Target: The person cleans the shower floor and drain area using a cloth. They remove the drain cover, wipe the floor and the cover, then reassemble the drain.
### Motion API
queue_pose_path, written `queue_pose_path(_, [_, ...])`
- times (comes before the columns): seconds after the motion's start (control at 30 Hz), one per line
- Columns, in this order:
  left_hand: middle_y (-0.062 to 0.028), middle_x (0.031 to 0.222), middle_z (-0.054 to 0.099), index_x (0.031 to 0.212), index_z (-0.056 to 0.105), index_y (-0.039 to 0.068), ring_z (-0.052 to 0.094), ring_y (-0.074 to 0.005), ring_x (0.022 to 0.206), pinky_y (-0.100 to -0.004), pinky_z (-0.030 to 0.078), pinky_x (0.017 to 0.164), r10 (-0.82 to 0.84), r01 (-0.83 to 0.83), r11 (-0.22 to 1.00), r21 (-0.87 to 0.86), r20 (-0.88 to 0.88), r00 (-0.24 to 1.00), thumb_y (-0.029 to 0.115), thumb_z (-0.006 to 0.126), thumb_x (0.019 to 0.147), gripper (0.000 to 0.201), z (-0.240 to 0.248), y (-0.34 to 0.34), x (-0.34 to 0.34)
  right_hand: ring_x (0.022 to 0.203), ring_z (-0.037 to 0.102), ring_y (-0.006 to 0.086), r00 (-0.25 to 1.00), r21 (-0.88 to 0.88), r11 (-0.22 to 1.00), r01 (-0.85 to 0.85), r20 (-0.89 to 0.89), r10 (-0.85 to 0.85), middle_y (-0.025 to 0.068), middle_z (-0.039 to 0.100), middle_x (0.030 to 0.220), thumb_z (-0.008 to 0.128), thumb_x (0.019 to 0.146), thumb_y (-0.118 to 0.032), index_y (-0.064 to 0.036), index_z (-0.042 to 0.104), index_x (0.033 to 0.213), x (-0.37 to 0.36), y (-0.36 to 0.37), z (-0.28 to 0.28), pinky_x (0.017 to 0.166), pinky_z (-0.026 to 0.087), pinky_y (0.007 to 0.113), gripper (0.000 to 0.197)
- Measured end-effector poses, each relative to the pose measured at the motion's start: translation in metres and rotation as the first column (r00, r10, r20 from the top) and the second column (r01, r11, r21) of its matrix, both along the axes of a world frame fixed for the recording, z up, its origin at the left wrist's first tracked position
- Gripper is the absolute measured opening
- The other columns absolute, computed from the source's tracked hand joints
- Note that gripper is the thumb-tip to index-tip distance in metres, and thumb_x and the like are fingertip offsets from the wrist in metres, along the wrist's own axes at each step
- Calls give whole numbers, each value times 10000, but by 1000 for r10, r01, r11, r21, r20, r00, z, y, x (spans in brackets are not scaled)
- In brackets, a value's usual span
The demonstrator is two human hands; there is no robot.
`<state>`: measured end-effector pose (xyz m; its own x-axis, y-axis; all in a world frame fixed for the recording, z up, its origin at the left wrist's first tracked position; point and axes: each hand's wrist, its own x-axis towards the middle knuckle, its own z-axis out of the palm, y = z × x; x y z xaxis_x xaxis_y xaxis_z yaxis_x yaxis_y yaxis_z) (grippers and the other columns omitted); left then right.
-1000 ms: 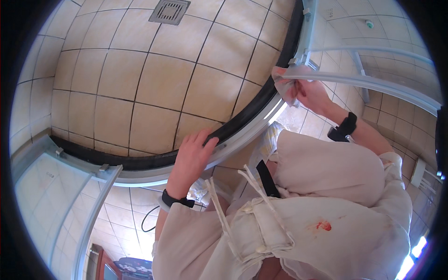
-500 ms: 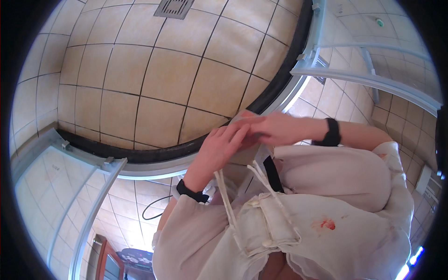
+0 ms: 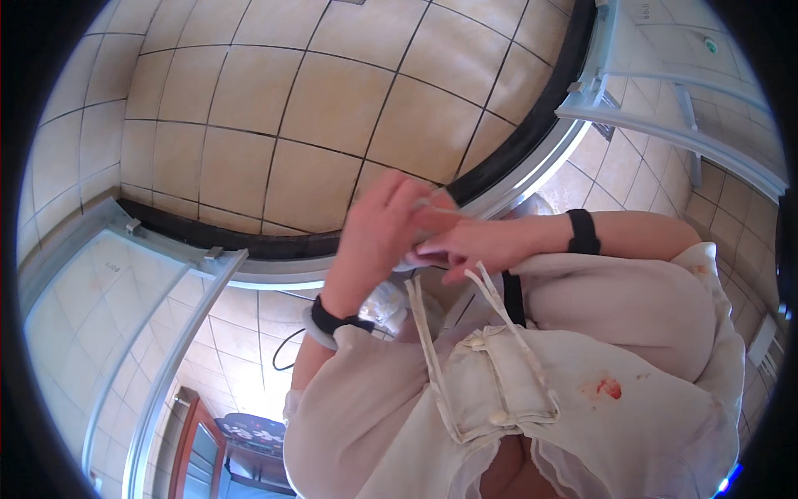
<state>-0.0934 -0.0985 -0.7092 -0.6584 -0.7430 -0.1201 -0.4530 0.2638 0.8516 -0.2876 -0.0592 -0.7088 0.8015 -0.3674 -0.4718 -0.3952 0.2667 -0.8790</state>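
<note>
Both hands have come together at my chest, off the curved black-and-white shower threshold (image 3: 499, 179). Left hand (image 3: 378, 237) now cups over the right hand (image 3: 478, 245), fingers folded around a small pale, crumpled wad (image 3: 432, 212) pinched between them; which fingers bear on it I cannot tell.

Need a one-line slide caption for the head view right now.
Left hand and right hand meet, touching, above the curved black shower threshold.

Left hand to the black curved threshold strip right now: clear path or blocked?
Probably clear. The left hand is raised in front of the black threshold strip, touching only the right hand, and nothing shows between it and the strip.
</note>
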Motion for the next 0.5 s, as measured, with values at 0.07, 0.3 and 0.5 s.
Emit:
queue_pose_path(0.07, [-85, 949, 558, 1006, 583, 105, 568, -306, 892, -374, 492, 682, -103, 101, 994, 43, 42, 994, 94, 631, 765, 247, -3, 15, -3, 776, 625, 218, 975, -80, 997, 7, 222, 11, 103, 655, 783, 612, 819, -223, -13, 594, 1023, 7, 6, -11, 732, 463, 382, 294])
queue_pose_path(0.3, [-101, 1094, 537, 1095, 574, 116, 513, -308, 1012, -415, 445, 845, -70, 145, 933, -329, 228, 971, 171, 611, 762, 339, -29, 79, 8, 563, 595, 104, 980, 169, 983, 71, -195, -37, 69, 647, 697, 565, 845, -141, 18, 611, 1060, -46, -62, 0, 521, 457, 236, 271])
queue_pose_path(0.5, [-90, 1133, 546, 971, 605, 92, 526, -288, 981, -410, 457, 816, -27, 145, 930, -338, 331, 943, 177, 667, 696, 294, -27, 89, 80, 561, 507, 98, 905, -40, 944, 327, -273, -325, 26, 563, 648, 549, 841, -80, 10, 611, 1006, -65, -62, -16, 528, 404, 252, 199])
